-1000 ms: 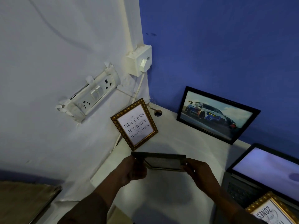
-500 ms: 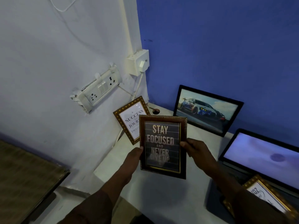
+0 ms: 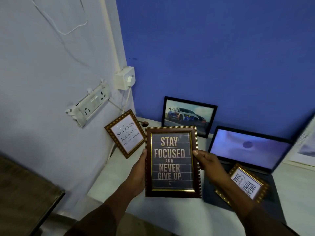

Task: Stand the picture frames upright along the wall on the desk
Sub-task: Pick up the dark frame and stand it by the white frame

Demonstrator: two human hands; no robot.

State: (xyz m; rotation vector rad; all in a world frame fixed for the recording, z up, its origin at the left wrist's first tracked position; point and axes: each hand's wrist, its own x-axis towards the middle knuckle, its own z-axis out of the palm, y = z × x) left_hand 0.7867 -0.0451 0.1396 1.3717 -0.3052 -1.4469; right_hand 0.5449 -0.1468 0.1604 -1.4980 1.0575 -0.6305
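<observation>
I hold a brown and gold "Stay Focused" frame upright in the air over the white desk, its face toward me. My left hand grips its left edge and my right hand grips its right edge. A gold "Success" frame leans against the white wall at the left. A black car-picture frame leans against the blue wall behind. A gold "Great Things" frame lies flat on the laptop's keyboard, partly hidden by my right forearm.
An open laptop stands on the desk at the right with its screen lit. A white calendar or paper leans at the far right. A socket strip and a switch box sit on the white wall. A dark wooden surface lies lower left.
The frame in my hands has turned from nearly flat and edge-on to upright with its face toward me, and it has come closer. The view has shifted, so the laptop shows more.
</observation>
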